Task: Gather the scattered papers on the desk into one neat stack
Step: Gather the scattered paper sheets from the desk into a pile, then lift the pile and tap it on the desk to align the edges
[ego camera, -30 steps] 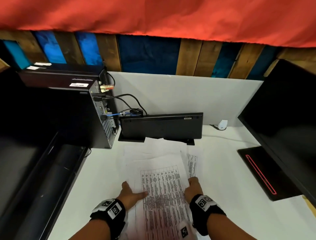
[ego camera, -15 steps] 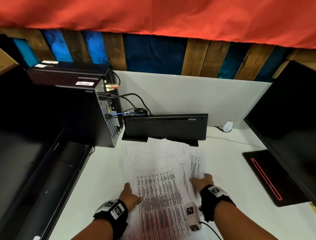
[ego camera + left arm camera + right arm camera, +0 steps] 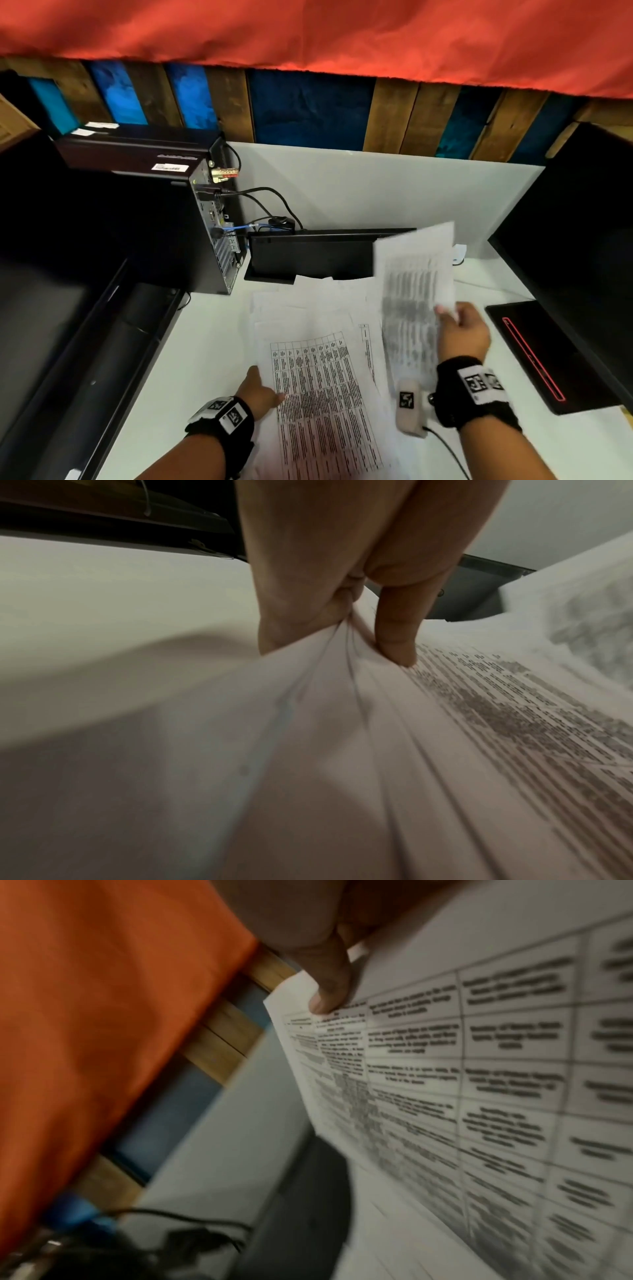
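Several printed papers (image 3: 318, 377) lie fanned out in the middle of the white desk (image 3: 191, 359), a table-printed sheet on top. My left hand (image 3: 260, 394) grips their left edge, thumb on the printed face and fingers underneath; the left wrist view shows the paper edges (image 3: 342, 696) bunched between thumb and fingers. My right hand (image 3: 460, 330) pinches one printed sheet (image 3: 414, 274) by its right edge and holds it raised above the desk, to the right of the pile. In the right wrist view my thumb presses the sheet (image 3: 479, 1069) near its corner.
A black keyboard (image 3: 308, 253) stands on edge just behind the papers. A black computer tower (image 3: 144, 219) with cables stands at the left, a black monitor (image 3: 582, 240) and its base (image 3: 541, 349) at the right. A white partition rises behind the desk.
My right hand has gone from resting on the pile's right edge to lifting one sheet up and to the right. My left hand stays at the pile's left edge.
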The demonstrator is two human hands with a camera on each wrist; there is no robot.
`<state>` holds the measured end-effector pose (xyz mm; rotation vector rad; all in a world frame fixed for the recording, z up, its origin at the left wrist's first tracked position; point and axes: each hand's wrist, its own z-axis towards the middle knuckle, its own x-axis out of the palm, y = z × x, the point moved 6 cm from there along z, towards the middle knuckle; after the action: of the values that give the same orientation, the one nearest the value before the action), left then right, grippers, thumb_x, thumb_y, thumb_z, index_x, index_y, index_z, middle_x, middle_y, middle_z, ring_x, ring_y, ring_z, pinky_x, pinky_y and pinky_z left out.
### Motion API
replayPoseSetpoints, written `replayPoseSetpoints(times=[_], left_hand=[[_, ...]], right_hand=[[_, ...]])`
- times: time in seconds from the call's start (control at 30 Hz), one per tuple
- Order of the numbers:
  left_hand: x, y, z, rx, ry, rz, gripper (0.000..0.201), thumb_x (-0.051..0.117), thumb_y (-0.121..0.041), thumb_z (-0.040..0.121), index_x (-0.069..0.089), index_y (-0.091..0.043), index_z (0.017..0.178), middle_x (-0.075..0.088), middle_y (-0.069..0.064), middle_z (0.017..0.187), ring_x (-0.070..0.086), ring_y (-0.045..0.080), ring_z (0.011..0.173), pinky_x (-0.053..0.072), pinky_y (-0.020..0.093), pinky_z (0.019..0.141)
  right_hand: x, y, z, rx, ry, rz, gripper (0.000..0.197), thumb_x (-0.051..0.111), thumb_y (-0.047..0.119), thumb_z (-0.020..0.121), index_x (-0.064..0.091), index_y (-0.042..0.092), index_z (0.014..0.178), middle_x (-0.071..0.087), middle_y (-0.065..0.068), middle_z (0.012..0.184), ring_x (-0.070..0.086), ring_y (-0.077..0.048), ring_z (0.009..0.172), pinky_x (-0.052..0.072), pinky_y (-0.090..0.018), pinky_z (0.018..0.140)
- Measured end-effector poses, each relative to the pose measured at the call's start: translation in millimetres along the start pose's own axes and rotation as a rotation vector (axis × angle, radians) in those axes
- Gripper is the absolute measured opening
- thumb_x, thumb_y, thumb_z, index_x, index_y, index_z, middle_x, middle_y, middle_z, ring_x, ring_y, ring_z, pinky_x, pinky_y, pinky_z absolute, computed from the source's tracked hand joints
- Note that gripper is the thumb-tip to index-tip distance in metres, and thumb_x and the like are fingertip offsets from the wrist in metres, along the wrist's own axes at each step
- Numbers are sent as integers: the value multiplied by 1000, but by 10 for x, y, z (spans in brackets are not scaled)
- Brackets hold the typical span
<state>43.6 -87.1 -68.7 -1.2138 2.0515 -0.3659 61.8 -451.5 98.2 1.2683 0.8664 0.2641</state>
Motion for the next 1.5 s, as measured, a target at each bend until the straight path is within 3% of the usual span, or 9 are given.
replayPoseSetpoints(times=[0.13, 0.33, 0.47, 0.63, 0.83, 1.0, 1.2, 1.3, 1.5], left_hand=[[-2, -39, -45, -4, 24, 21, 98, 69, -19, 86, -2, 2, 150, 18, 19, 158, 24, 29, 145, 23, 30, 115], [-40, -95, -160, 18, 57, 49, 91, 63, -29, 90, 1, 1, 150, 21, 20, 157, 27, 30, 143, 26, 31, 114], [-87, -117, -219, 7, -13, -77, 74, 38, -52, 96, 22, -1, 148, 33, 18, 153, 37, 30, 138, 30, 35, 113], [-7, -216, -281, 27, 109, -399, 111, 35, -89, 68, 22, -18, 152, 18, 10, 159, 20, 28, 147, 16, 43, 119], [60, -302, -358, 233, 35, -328, 93, 87, -46, 59, 38, -24, 135, 55, -1, 138, 57, 18, 119, 44, 32, 102], [-20, -698, -692, 515, -6, -201, 69, 68, 3, 79, 38, -40, 124, 64, -7, 119, 63, 11, 103, 49, 23, 93], [-330, -1048, -1068, 597, 67, -480, 44, 69, 9, 78, 62, -23, 107, 76, -1, 101, 71, 17, 99, 57, 26, 83], [-525, -1290, -1258, 668, 15, -515, 30, 72, 5, 77, 65, -8, 103, 77, 6, 93, 72, 14, 91, 55, 40, 91], [-852, -1534, -1396, 814, -198, -600, 35, 71, 6, 78, 65, -9, 109, 74, -7, 96, 69, -3, 90, 54, 17, 88]], right_hand=[[-422, 817, 40, -272, -34, 345, 26, 58, 6, 91, 53, 28, 78, 66, 16, 74, 61, 14, 70, 46, -1, 70], [-256, 553, 36, -99, 21, 221, 8, 58, 7, 91, 59, 14, 92, 67, -1, 88, 63, -6, 71, 46, -25, 69], [308, -178, -221, 102, 248, -122, 32, 57, 12, 90, 56, 4, 121, 62, -19, 123, 60, -32, 108, 47, -37, 95], [692, -636, -697, 175, 490, -371, 50, 55, 17, 93, 39, 1, 138, 49, -20, 138, 49, -33, 126, 39, -32, 101], [803, -1018, -1046, 21, 711, -713, 96, 69, 53, 75, 19, 16, 148, 18, -2, 148, 27, -27, 132, 36, -41, 106], [674, -1211, -829, 229, 677, -361, 141, 83, 69, 30, 28, 11, 146, 33, -10, 146, 42, -30, 130, 38, -41, 108], [515, -819, -636, 474, 798, 379, 81, 91, 18, 44, 57, 3, 116, 73, -11, 103, 69, -22, 92, 56, -28, 67], [410, -219, -525, 278, 681, 477, 60, 94, 15, 40, 68, 0, 93, 75, -14, 89, 73, -22, 79, 56, -26, 64], [274, 560, -645, 25, 476, 559, 14, 70, -8, 77, 70, 5, 83, 73, 10, 62, 69, -1, 58, 50, -11, 53]])
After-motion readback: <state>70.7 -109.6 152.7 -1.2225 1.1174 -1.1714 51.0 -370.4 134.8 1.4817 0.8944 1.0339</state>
